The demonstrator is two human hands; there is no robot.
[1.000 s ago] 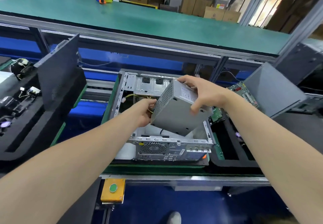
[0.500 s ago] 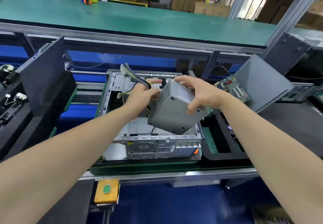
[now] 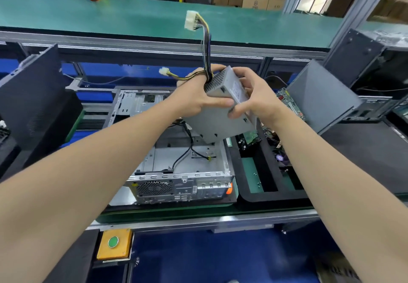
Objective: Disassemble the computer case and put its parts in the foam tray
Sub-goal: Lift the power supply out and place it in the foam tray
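both hands hold a grey metal power supply box (image 3: 220, 119) tilted in the air above the open computer case (image 3: 189, 187), clear of it and not in the tray. the left hand (image 3: 192, 99) is curled round the box's upper left end, thumb lying across its near face, and a bundle of cables (image 3: 205, 48) rises from between its fingers to a white plug (image 3: 191, 20), with a thinner yellow and black lead ending in a small plug (image 3: 163, 71) off to the left. the right hand (image 3: 256, 97) grips the box's right side, fingers over the top edge and thumb pressed on the near face. the case lies on the green belt, a black wire (image 3: 184, 157) loose on its floor. the black foam tray (image 3: 265, 196) sits just right of the case, with a circuit board (image 3: 290, 102) and a grey side panel (image 3: 322, 97) leaning at its far end.
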